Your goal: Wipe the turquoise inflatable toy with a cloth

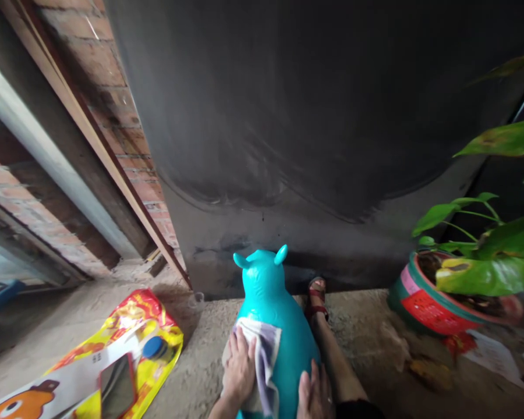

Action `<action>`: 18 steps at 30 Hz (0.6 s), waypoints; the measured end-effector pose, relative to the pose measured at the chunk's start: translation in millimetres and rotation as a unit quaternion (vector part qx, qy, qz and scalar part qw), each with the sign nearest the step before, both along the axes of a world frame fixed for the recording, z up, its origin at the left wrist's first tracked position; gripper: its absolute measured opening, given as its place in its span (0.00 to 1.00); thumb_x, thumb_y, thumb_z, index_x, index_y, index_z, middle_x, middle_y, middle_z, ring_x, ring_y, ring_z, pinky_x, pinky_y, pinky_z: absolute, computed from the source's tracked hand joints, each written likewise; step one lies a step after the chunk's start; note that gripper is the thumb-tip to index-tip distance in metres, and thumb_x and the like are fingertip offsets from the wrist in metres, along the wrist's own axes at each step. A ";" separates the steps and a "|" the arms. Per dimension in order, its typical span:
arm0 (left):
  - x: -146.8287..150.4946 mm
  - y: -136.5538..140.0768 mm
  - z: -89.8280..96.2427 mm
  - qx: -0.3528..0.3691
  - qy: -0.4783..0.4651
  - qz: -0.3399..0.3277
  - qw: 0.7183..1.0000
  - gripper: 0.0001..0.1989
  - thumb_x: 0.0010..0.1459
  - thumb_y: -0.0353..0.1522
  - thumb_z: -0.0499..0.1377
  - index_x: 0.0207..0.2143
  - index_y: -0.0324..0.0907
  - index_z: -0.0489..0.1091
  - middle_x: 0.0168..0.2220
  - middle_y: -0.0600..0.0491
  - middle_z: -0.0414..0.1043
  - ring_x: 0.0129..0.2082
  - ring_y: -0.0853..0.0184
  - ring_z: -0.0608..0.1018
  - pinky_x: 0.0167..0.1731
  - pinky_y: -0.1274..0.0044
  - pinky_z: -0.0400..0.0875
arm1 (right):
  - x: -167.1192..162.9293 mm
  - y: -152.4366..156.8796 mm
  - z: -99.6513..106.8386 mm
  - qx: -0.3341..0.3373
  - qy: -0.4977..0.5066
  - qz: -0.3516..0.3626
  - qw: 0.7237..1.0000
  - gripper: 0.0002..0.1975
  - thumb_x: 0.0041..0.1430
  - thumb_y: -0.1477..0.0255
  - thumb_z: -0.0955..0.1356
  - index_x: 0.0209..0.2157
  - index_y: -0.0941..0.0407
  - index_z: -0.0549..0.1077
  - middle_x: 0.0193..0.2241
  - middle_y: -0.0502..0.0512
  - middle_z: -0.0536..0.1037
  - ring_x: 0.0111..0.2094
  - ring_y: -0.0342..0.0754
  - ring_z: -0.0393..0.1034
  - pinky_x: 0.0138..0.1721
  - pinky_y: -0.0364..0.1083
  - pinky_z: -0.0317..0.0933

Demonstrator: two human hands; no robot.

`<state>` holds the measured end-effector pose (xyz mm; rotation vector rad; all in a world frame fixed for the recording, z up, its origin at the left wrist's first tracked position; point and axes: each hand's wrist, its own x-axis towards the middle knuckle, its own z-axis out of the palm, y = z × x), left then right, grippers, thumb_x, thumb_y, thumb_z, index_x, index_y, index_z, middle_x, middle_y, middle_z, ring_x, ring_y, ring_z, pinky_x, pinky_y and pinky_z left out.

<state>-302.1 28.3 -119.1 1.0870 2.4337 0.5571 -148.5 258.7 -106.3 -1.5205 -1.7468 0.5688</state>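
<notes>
Over there, the turquoise animal toy (pixel 290 337) sits on the concrete floor (pixel 207 349) before the dark panel (pixel 288 116), the left hand (pixel 241 366) flat and loosely spread over a purple-and-white cloth (pixel 268 337) on it, the right hand (pixel 315 393) open against its side.

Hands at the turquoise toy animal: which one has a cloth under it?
The left hand, resting on the white-and-purple cloth; the right hand touches the toy animal directly.
</notes>
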 end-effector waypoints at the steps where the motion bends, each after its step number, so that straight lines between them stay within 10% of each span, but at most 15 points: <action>1: -10.9 12.1 0.3 0.005 -0.018 0.014 1.000 0.26 0.66 0.32 0.39 0.63 0.33 0.55 0.68 0.43 0.45 0.69 0.56 0.47 0.67 0.63 0.50 | -0.9 0.5 -2.1 0.002 -0.005 0.001 1.000 0.18 0.68 0.58 0.61 0.47 0.56 0.72 0.47 0.55 0.73 0.47 0.51 0.70 0.47 0.53 0.68; 9: -43.6 47.2 -7.0 0.049 -0.084 0.051 0.994 0.30 0.67 0.38 0.30 0.65 0.30 0.45 0.68 0.40 0.48 0.68 0.62 0.52 0.67 0.70 0.49 | 2.1 -11.1 3.4 0.042 -0.041 -0.012 0.998 0.18 0.68 0.59 0.60 0.49 0.55 0.71 0.50 0.56 0.71 0.50 0.52 0.68 0.50 0.54 0.67; 18: 35.4 -48.6 -7.2 -0.005 -0.019 0.069 0.997 0.31 0.64 0.38 0.34 0.65 0.33 0.47 0.68 0.42 0.47 0.68 0.57 0.50 0.65 0.64 0.56 | 29.8 -199.6 -7.9 0.084 -0.030 -0.031 0.995 0.23 0.66 0.53 0.62 0.51 0.55 0.69 0.45 0.58 0.74 0.42 0.50 0.72 0.43 0.54 0.70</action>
